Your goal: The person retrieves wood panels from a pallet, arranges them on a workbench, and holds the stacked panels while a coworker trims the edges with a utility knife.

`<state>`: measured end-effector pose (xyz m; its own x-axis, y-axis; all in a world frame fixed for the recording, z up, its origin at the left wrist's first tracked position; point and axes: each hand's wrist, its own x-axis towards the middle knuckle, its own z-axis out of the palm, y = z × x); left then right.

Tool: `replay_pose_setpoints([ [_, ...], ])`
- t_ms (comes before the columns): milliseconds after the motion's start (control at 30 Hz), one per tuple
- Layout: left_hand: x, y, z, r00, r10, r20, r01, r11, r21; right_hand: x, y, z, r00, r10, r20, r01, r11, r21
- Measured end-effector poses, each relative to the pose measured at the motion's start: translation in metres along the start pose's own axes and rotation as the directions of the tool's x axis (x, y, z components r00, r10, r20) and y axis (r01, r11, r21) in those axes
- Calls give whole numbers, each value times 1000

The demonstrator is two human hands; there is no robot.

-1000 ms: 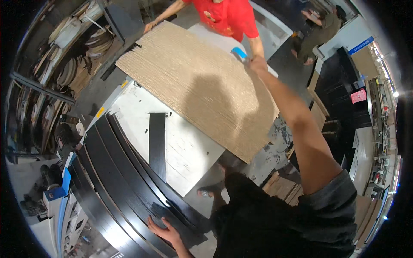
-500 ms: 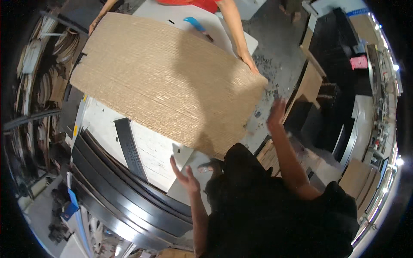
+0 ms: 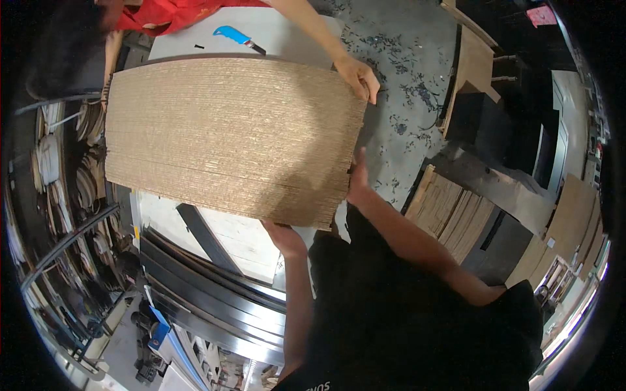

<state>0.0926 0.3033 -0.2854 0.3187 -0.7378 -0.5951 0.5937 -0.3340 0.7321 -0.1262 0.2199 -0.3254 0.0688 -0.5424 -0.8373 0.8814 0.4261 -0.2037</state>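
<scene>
A large brown slab (image 3: 222, 137) with fine parallel ridges, perhaps packed board layers, spans the space between me and a co-worker. My left hand (image 3: 287, 240) is at its near edge, the fingers partly hidden beneath it. My right hand (image 3: 358, 182) presses against the right edge near the closest corner, fingers pointing up along it. Across from me, the co-worker's hand (image 3: 358, 77) grips the far right corner. Their other hand (image 3: 106, 91), partly hidden, is at the far left corner.
Behind the slab, a blue-handled utility knife (image 3: 238, 38) lies on a white tabletop (image 3: 293, 39). Below the slab are a dark strip (image 3: 207, 238) and long dark panels (image 3: 215, 290). Stacked boards (image 3: 447, 212) stand at right; black scraps litter the floor (image 3: 407, 72). A rack (image 3: 72, 143) stands left.
My hands, apart from the slab before, have come to its near and right edges. The slab now lies more level across the view, and the co-worker's right-side hand has shifted left with it.
</scene>
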Motion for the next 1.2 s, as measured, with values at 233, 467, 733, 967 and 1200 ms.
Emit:
replay_pose_setpoints([
  [233,7,-7,-11,995,-67,-69,71,995,67,6,1,10,998,-5,-56,-6,981,-193],
  [467,13,-15,-29,991,-101,-91,100,995,-12,25,-25,15,999,-39,-14,38,999,-39],
  [733,16,-34,-29,940,-101,-325,75,993,-90,-2,57,-68,980,154,126,-153,988,-12],
  [967,-1,-9,-15,947,-188,-262,216,973,85,-21,77,-39,977,195,89,-193,981,-36],
  [1200,-1,6,2,896,-227,-381,300,942,146,-12,47,-15,983,184,-5,-184,983,-14],
])
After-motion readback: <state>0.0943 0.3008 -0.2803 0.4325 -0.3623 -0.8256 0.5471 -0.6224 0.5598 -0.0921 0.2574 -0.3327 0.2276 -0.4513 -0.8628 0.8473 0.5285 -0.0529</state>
